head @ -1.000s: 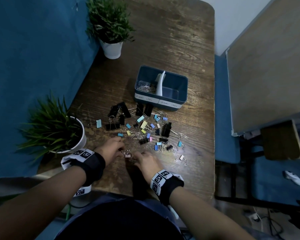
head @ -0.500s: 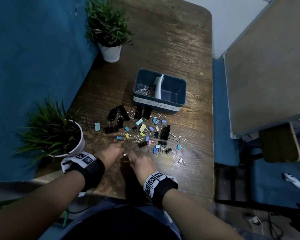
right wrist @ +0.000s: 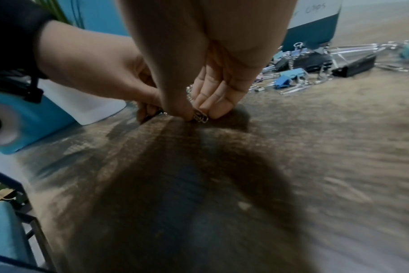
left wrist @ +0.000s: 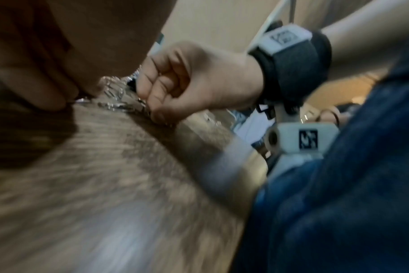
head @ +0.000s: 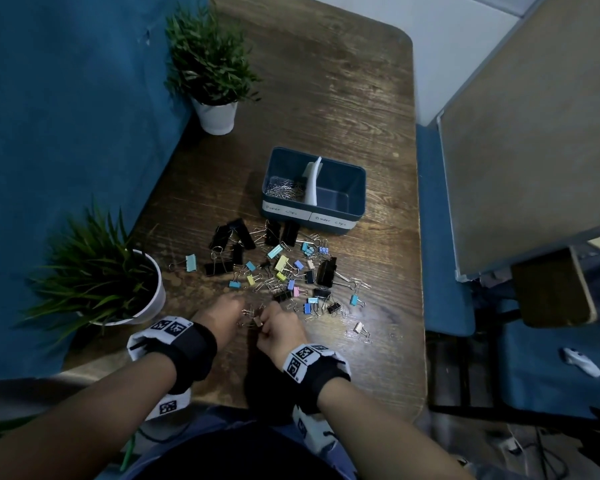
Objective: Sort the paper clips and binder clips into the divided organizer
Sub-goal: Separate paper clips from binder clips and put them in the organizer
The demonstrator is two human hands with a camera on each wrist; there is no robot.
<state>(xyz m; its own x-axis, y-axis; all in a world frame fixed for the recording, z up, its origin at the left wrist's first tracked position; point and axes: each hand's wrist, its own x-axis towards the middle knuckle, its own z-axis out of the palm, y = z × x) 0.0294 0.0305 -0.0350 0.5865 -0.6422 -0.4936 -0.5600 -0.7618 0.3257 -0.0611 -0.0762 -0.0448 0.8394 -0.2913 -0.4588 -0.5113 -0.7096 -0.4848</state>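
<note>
A dark blue divided organizer [head: 355, 188] stands mid-table. Silver paper clips [head: 284, 190] lie in its left compartment; nothing shows in the right one. In front of it spreads a mixed pile of black and coloured binder clips [head: 321, 271] and loose paper clips. At the near edge of the pile my two hands meet over a small heap of paper clips [head: 251, 312]. My right hand [right wrist: 200, 115] pinches paper clips [right wrist: 200, 116] against the table. My left hand [right wrist: 149, 112] has its fingers curled down beside it, pinching clips [left wrist: 112, 92] from the same heap.
Two potted plants in white pots stand along the blue wall, one far [head: 215, 116] and one close to my left wrist [head: 146, 299]. A stray beige binder clip [head: 359, 328] lies right of my hands. The table's right edge [head: 419, 271] borders a blue seat.
My hands have drawn closer together over the small heap of paper clips, the right hand sliding left until its fingers meet the left hand's.
</note>
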